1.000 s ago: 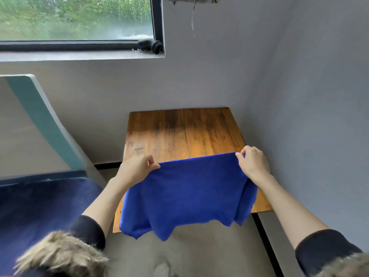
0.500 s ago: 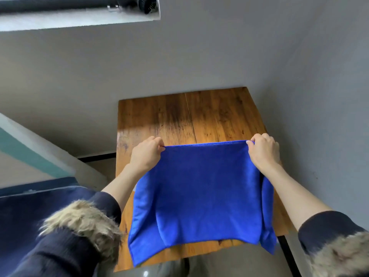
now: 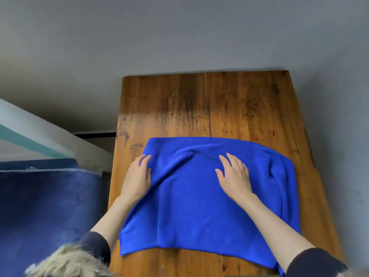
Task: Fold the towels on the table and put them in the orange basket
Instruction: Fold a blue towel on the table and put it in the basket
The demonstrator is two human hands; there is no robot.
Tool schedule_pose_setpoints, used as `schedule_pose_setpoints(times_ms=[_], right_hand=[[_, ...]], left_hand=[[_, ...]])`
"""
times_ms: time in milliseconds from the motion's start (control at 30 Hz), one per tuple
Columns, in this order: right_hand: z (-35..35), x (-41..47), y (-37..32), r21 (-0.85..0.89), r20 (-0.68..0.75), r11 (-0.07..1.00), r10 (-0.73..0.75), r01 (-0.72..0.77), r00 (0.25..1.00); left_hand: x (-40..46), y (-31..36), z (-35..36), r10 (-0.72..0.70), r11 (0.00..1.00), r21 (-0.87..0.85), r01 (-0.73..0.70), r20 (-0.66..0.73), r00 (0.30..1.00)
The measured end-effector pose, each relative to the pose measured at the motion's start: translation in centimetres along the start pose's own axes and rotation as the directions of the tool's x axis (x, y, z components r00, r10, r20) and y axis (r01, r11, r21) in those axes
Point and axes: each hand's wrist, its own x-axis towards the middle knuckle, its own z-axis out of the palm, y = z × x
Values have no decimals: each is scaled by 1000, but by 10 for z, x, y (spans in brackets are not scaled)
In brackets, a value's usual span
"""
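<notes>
Towel (image 3: pixel 199 200), a bright blue one, was seen spread across the near half of the wooden desk (image 3: pixel 249 108), and both hands were laid on it. The left hand (image 3: pixel 137 176) was rested at the towel's left edge, its fingers straight and close together, the fingertips lying on the cloth near the far left corner while the palm sat partly on the wood beside it. Nothing was gripped by it; the grip was fully relaxed and flat. The right hand (image 3: pixel 234 176) was placed palm down near the middle of the towel, its fingers extended and slightly spread, pointing away from the person; it too was flat, with nothing pinched or held.

Between the two hands a raised crease was seen running diagonally through the cloth, from just left of the right hand's fingertips down to the palm of the left hand. Along the towel's right side a second layer of cloth was visible, doubled over in long folds. The near edge was lying on the desk, with the near right corner reaching the desk's front edge.

Dark sleeves were worn on both forearms, and a fur-trimmed cuff (image 3: pixel 67 260) was visible at the lower left. A dark blue cushioned surface (image 3: pixel 46 206) was seen left of the desk, and a grey wall (image 3: pixel 179 37) behind it.
</notes>
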Motion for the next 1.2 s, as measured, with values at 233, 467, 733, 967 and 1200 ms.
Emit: schedule_pose_setpoints(times_ms=[233, 467, 733, 967, 1200], right_hand=[[62, 13, -47, -71, 34, 996, -60, 62, 998], [94, 3, -42, -182, -63, 981, -72, 60, 995], [92, -4, -28, -178, -66, 980, -97, 84, 993], [90, -8, -31, -184, -45, 981, -68, 59, 997], [93, -6, -35, -173, -74, 984, -56, 43, 996]], left_hand=[[-2, -25, 42, 17, 977, 213, -32, 76, 997], [-21, -28, 50, 195, 944, 262, -203, 56, 979], [33, -61, 5, 124, 989, 109, -103, -213, 969], [79, -42, 8, 266, 959, 124, -255, -81, 961], [92, -42, -16, 164, 825, -550, -133, 7, 987]])
